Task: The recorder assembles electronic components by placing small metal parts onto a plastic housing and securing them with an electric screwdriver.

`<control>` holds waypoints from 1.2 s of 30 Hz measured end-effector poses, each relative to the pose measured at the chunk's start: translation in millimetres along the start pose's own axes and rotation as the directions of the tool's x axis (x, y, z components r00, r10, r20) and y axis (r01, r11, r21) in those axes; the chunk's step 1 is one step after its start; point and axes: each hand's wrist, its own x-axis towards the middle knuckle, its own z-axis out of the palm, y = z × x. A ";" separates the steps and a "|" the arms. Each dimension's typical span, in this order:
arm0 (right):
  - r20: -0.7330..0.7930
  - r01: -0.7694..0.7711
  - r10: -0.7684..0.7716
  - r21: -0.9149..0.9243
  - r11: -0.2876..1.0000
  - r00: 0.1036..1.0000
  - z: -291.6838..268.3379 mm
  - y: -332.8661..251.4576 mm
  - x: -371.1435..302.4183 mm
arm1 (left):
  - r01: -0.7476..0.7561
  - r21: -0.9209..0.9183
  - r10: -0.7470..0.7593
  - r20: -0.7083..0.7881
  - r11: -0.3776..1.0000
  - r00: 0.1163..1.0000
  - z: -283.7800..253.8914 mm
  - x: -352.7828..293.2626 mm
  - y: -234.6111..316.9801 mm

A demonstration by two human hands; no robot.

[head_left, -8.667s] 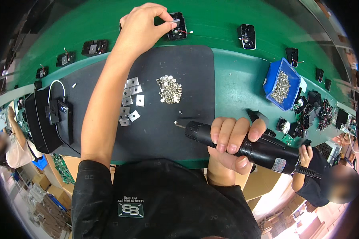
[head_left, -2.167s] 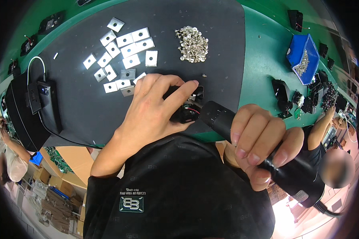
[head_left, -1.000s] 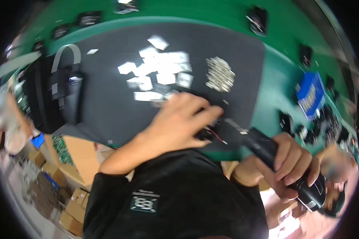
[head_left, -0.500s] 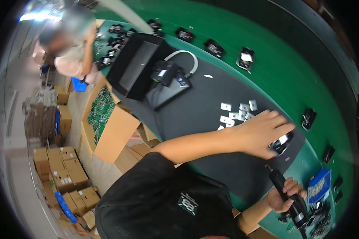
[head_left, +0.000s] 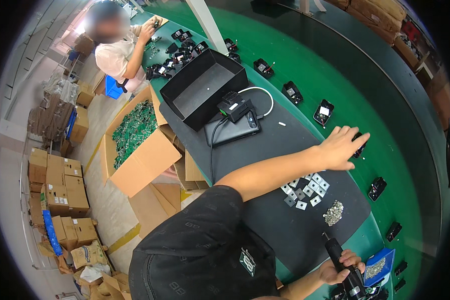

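My left hand [head_left: 342, 147] reaches over the green belt with its fingers spread. Its fingertips are at a small black plastic housing [head_left: 360, 145], which they partly hide; no firm grip shows. My right hand [head_left: 341, 267] is wrapped round a black electric screwdriver [head_left: 345, 265], its bit pointing up and left over the dark mat [head_left: 300, 240]. Between the hands, several square silver plates with holes [head_left: 312, 187] lie on the mat. Nearby is a heap of small screws [head_left: 334, 213]. Beside the right hand, a blue bin [head_left: 389, 270] holds more small metal parts.
Along the green belt [head_left: 305, 117] stand several more black housings [head_left: 324, 111]. A black open box [head_left: 205, 87] and a dark flat device with cables [head_left: 235, 131] sit at the mat's far end. Left is a carton of green circuit boards [head_left: 150, 165]. A co-worker [head_left: 117, 60] works farther off.
My left hand has moved from the mat out to the belt, and the black housing it held is now there. The screw heap has come into sight. My right hand keeps the screwdriver.
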 end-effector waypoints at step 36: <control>0.039 -0.025 0.025 -0.010 1.000 0.999 1.3 -10.1 0.1 | -0.163 -0.160 0.171 0.038 0.974 0.985 -16.4 -151.6 38.6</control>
